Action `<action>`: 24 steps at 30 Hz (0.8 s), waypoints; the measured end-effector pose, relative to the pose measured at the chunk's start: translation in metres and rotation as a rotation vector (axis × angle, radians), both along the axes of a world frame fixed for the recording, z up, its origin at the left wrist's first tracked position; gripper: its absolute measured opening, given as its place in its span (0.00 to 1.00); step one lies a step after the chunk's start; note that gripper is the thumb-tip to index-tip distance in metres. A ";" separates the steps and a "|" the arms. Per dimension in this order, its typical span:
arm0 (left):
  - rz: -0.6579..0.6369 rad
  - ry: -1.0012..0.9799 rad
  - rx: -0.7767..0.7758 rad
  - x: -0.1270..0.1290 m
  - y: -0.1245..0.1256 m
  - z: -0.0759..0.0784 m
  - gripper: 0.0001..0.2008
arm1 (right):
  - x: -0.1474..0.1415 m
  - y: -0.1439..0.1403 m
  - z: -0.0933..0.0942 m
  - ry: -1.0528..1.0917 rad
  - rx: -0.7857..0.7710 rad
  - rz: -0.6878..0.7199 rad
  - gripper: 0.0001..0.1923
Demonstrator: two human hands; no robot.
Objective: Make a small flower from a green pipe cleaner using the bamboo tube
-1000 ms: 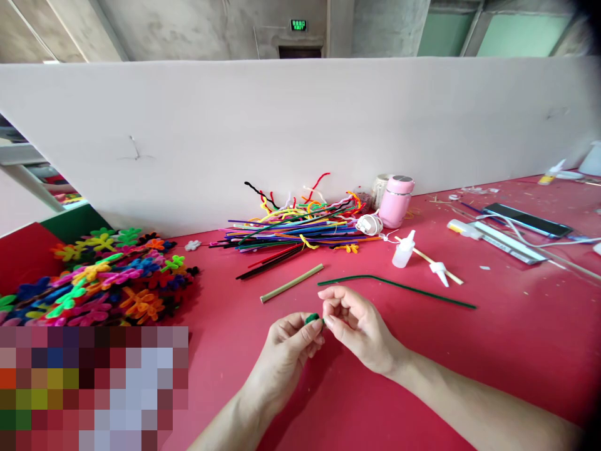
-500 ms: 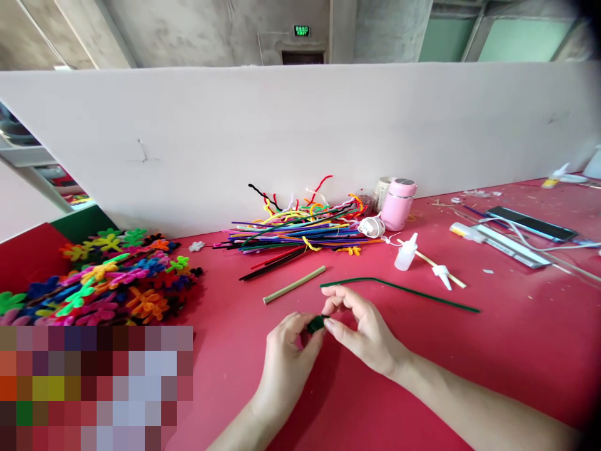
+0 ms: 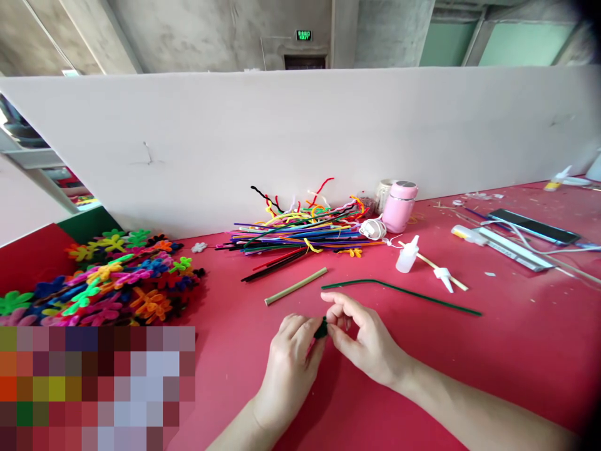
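Observation:
Between the thumb and fingers of my left hand (image 3: 288,360) is a small coiled piece of dark green pipe cleaner (image 3: 321,328), partly hidden by the fingers. My right hand (image 3: 369,338) meets it from the right, with the thumb and a curled finger pinched at its edge and the index finger raised. A long, bent green pipe cleaner (image 3: 413,294) lies on the table just beyond my right hand. Beyond my left hand rests a short pale green stick (image 3: 295,287).
A heap of colourful pipe-cleaner flowers (image 3: 117,275) is at the left. Loose pipe cleaners (image 3: 295,235) are piled by the white partition (image 3: 258,131), beside a pink bottle (image 3: 400,207). A glue bottle (image 3: 407,255) and a phone (image 3: 533,225) lie to the right.
My left hand has turned slightly, and the green piece has shifted a little right and tilted more upright. My right hand stays close against it.

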State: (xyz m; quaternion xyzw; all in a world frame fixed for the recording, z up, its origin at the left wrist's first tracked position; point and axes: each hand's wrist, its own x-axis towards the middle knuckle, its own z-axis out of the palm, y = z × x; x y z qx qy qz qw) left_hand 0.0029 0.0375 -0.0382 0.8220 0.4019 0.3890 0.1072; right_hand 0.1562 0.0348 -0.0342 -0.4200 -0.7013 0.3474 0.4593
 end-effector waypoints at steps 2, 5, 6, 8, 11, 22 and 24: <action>-0.023 -0.044 -0.042 0.001 0.000 0.001 0.07 | 0.001 0.001 0.001 0.048 -0.046 -0.001 0.20; -0.032 -0.144 -0.134 0.002 0.001 0.002 0.08 | 0.002 0.003 0.003 0.155 -0.170 0.011 0.18; -0.034 -0.179 -0.160 0.002 0.001 0.002 0.08 | 0.002 0.004 0.003 0.205 -0.220 0.027 0.18; -0.039 -0.238 -0.204 0.003 0.000 0.002 0.08 | 0.001 0.005 0.002 0.320 -0.314 0.063 0.17; -0.029 -0.308 -0.270 0.003 0.000 0.002 0.08 | 0.000 0.006 0.001 0.478 -0.406 0.094 0.18; -0.012 -0.477 -0.531 0.004 0.000 0.005 0.09 | 0.001 0.006 0.004 0.582 -0.432 0.048 0.19; -0.029 -0.539 -0.618 0.005 -0.001 0.006 0.09 | 0.001 0.006 0.003 0.621 -0.445 0.048 0.19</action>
